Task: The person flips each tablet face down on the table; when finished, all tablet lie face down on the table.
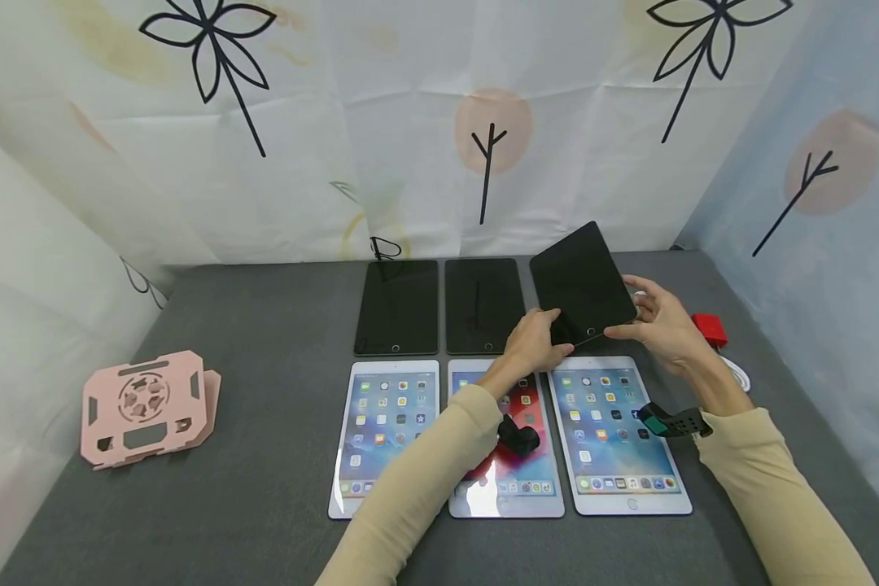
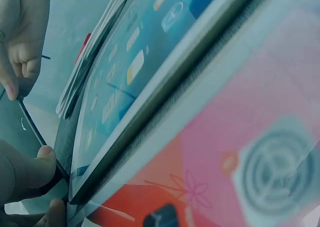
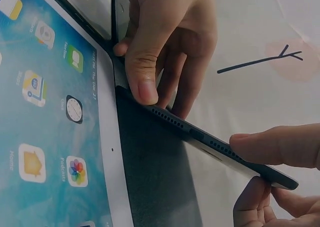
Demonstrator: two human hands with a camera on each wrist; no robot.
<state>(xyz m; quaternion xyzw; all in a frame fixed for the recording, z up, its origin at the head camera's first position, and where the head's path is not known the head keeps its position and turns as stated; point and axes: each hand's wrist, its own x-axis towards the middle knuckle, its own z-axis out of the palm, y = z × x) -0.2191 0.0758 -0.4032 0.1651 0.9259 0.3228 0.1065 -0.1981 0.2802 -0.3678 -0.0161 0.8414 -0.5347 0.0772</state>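
Note:
A black tablet (image 1: 582,281) is raised at a tilt at the back right, its screen dark and its home button toward me. My left hand (image 1: 533,338) pinches its lower left corner, with the thumb on the near edge in the right wrist view. At the lower right corner, my right hand (image 1: 655,321) grips it between thumb and fingers. The right wrist view shows speaker holes along the tablet's edge (image 3: 200,137) between both hands. Just below lies a white tablet (image 1: 615,431) with its screen lit, apart from the raised one.
Two dark tablets, a left one (image 1: 397,309) and a middle one (image 1: 485,305), lie flat in the back row. White tablets (image 1: 388,423) (image 1: 513,488) lie in front. A pink stand (image 1: 146,407) is at left; a red block (image 1: 710,329) and white cable (image 1: 737,374) are at right.

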